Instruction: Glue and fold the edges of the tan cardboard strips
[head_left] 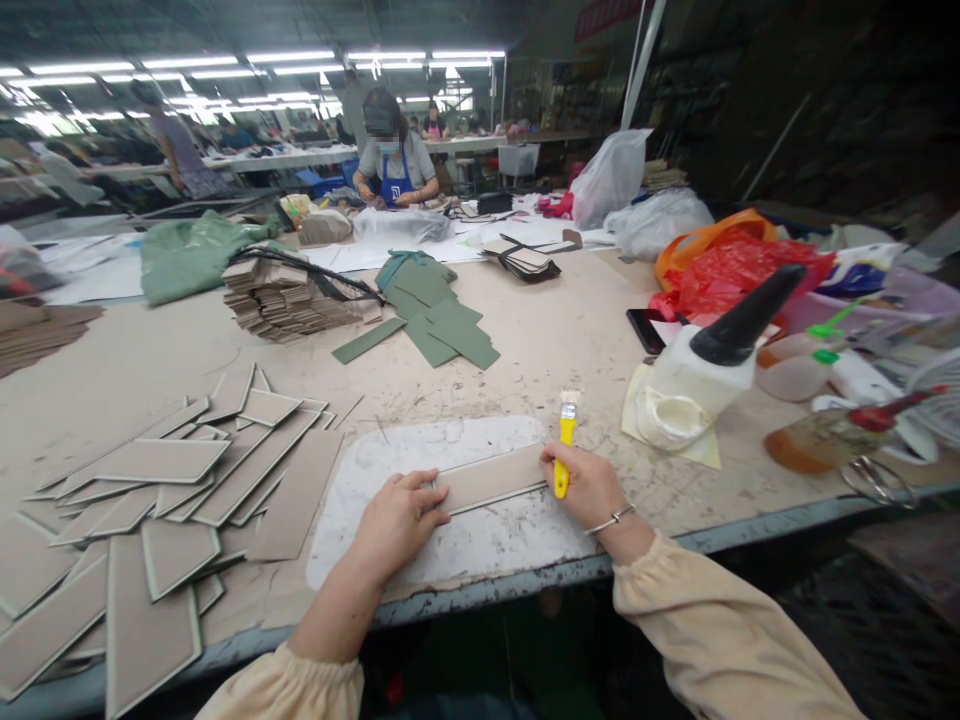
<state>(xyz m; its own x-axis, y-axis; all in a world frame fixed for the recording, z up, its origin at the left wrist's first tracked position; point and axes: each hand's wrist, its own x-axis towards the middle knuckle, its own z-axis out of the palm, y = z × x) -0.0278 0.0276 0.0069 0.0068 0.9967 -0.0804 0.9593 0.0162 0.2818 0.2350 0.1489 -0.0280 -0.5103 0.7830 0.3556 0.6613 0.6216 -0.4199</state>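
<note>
A narrow beige panel (pixel 491 480) with a pale edge lies on a white board (pixel 360 500) in front of me. My left hand (pixel 397 525) is closed at the panel's left end, its fingertips and thumb gripping the edge. In my right hand (pixel 592 490) a yellow-handled paintbrush (pixel 567 435) is held, bristles pointing away from me. The fingertips of that hand also touch the panel's right end. Left of the board spreads a loose heap of similar beige panels (pixel 161 460), many with pale edges.
Right of the board, a white glue bottle (pixel 701 370) with a black nozzle leans beside a glue-smeared cup (pixel 671 418). Further right are small squeeze bottles (pixel 799 372). Green pieces (pixel 435 310) and a bundled beige stack (pixel 289 295) lie farther back. A co-worker (pixel 394 160) sits across the table.
</note>
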